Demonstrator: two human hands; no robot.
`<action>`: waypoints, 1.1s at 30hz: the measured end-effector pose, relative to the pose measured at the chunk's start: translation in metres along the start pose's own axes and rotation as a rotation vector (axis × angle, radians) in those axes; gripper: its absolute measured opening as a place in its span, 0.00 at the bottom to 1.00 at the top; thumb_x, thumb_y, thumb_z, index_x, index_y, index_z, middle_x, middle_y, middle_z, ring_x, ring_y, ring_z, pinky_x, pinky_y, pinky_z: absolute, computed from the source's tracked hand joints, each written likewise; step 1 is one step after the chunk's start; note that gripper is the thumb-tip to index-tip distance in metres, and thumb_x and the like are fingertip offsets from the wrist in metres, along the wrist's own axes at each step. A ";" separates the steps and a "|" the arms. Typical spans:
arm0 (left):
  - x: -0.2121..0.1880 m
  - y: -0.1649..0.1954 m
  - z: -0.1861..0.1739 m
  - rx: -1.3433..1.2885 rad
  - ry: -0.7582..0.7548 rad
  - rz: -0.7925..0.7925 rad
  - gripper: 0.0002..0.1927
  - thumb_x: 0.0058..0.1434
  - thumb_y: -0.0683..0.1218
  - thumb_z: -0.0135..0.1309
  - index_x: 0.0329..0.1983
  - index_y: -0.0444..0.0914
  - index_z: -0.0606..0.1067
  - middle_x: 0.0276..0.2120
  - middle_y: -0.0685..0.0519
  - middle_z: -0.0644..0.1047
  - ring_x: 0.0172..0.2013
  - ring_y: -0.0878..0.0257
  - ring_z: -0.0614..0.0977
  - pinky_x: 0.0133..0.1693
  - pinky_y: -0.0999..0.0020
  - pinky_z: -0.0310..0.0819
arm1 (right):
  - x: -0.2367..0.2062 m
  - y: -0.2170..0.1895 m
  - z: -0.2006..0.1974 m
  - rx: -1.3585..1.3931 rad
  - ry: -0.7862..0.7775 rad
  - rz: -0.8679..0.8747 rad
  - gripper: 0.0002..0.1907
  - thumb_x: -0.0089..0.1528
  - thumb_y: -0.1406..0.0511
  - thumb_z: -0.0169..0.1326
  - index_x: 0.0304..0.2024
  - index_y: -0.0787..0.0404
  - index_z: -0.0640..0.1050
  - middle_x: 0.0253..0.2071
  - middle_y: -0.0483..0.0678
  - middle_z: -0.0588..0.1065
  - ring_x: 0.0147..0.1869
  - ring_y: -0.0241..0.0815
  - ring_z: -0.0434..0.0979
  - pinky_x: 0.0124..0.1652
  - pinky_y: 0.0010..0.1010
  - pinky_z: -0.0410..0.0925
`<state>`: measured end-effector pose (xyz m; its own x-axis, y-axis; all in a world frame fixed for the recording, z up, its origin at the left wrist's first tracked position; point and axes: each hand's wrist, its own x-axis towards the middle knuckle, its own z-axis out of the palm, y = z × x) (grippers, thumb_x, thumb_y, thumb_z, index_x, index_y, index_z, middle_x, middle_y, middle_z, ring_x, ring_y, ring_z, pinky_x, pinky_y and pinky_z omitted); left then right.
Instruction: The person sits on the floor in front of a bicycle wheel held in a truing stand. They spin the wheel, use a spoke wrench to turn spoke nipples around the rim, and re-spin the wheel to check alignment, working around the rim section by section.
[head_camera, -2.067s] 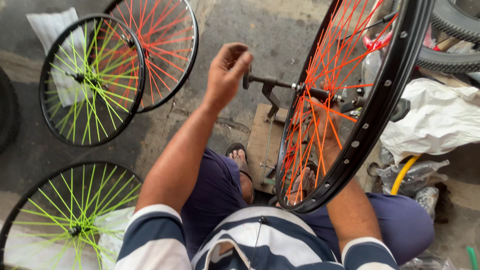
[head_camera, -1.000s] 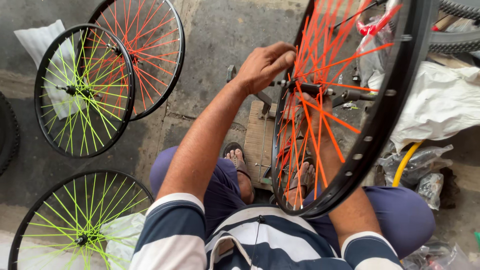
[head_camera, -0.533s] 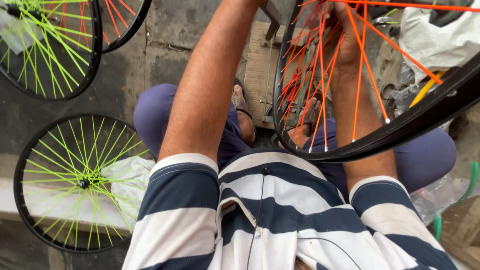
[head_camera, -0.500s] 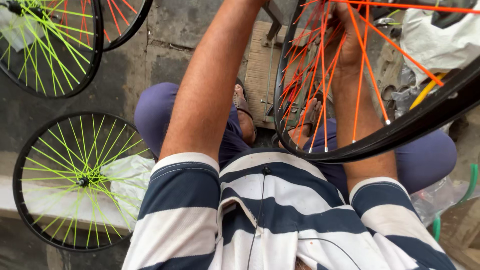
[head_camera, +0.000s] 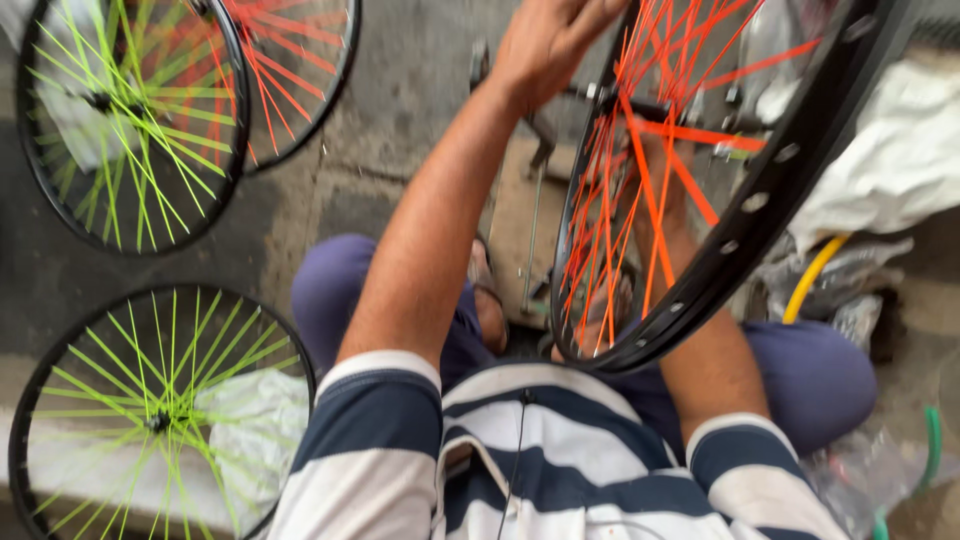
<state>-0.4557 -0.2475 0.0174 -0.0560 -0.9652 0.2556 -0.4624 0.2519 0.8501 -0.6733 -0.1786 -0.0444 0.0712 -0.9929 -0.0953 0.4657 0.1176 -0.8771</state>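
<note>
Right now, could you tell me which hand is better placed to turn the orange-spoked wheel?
Probably the left hand: it sits in the open at the black rim of the orange-spoked wheel. The right hand is behind the spokes.

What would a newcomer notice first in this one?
The big black wheel rim with orange spokes fills the upper right, with the left hand on its spokes at the top and the right hand behind them. Two green-spoked wheels lie on the floor at left.
</note>
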 end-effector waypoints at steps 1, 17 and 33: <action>0.000 0.004 -0.003 -0.060 0.044 0.007 0.33 0.68 0.71 0.43 0.49 0.40 0.80 0.32 0.46 0.82 0.35 0.49 0.84 0.38 0.57 0.76 | 0.003 -0.002 0.002 -0.004 -0.003 0.002 0.27 0.64 0.70 0.62 0.65 0.62 0.71 0.48 0.46 0.76 0.44 0.35 0.77 0.44 0.26 0.72; 0.004 0.025 -0.014 -0.281 -0.173 0.048 0.42 0.58 0.76 0.53 0.60 0.40 0.74 0.54 0.47 0.80 0.53 0.52 0.83 0.52 0.59 0.77 | -0.001 -0.012 0.002 -0.182 -0.055 -0.040 0.24 0.69 0.69 0.59 0.67 0.64 0.72 0.47 0.45 0.76 0.46 0.33 0.74 0.47 0.24 0.70; 0.006 0.057 -0.019 0.070 -0.493 -0.068 0.32 0.49 0.66 0.68 0.46 0.39 0.78 0.43 0.48 0.84 0.45 0.51 0.87 0.44 0.56 0.80 | -0.008 -0.061 -0.008 -0.532 -0.265 0.126 0.23 0.60 0.63 0.64 0.57 0.61 0.76 0.44 0.47 0.80 0.45 0.35 0.80 0.48 0.30 0.73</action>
<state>-0.4654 -0.2378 0.0762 -0.4271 -0.9021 -0.0614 -0.5368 0.1983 0.8200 -0.7093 -0.1780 0.0056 0.3466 -0.9255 -0.1529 -0.0601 0.1407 -0.9882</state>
